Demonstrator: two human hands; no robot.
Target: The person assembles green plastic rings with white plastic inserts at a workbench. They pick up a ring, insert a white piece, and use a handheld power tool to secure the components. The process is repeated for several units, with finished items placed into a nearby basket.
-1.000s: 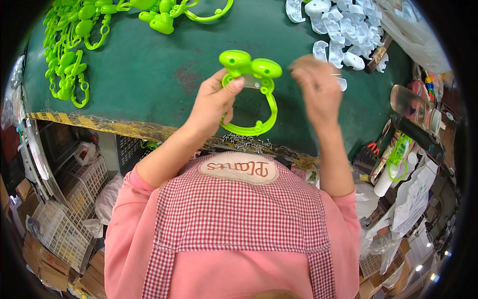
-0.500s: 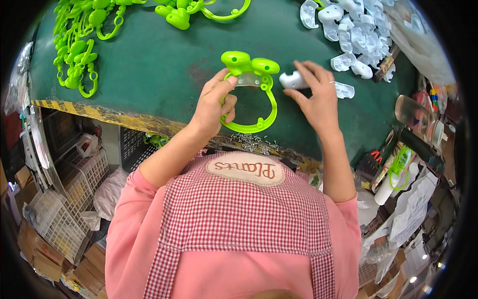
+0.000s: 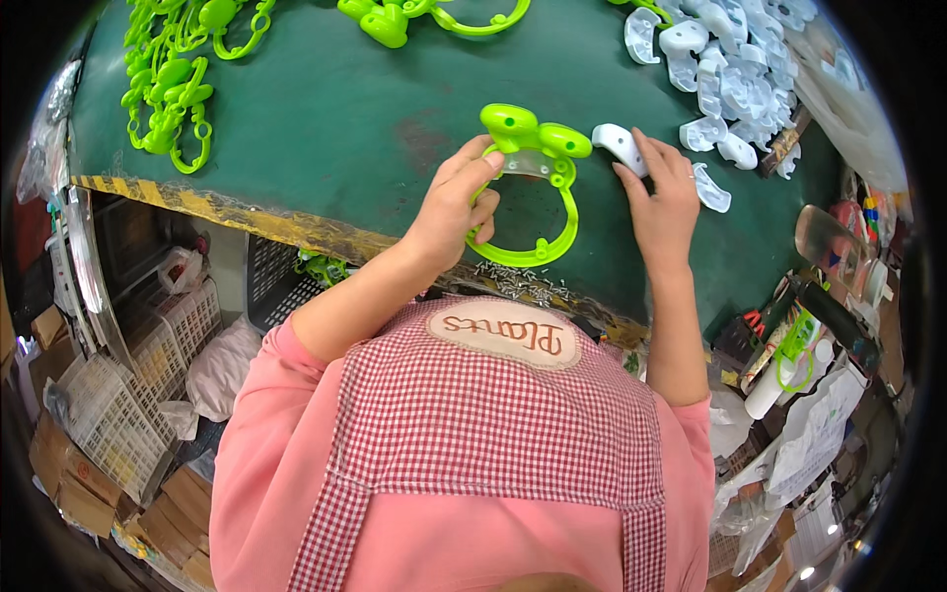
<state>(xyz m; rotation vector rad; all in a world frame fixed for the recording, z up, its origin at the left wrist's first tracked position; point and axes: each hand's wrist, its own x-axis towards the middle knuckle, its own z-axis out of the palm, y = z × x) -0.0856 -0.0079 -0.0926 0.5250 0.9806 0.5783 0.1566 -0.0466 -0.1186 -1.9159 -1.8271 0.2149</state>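
Both hands pinching parts

Both forearms come up from the lower part of the view, bare below pink sleeves, and they lean a little toward each other. The left hand is in the middle, with the wrist nearly straight. Its fingers are curled and closed in a grip, and the thumb points upward, with its tip pressed at the top. The right hand is just beside it, to the right, at about the same height. This hand is seen from the back; its fingers are stretched up and slightly spread, with the fingertips closing around something. The two hands are near but not touching.
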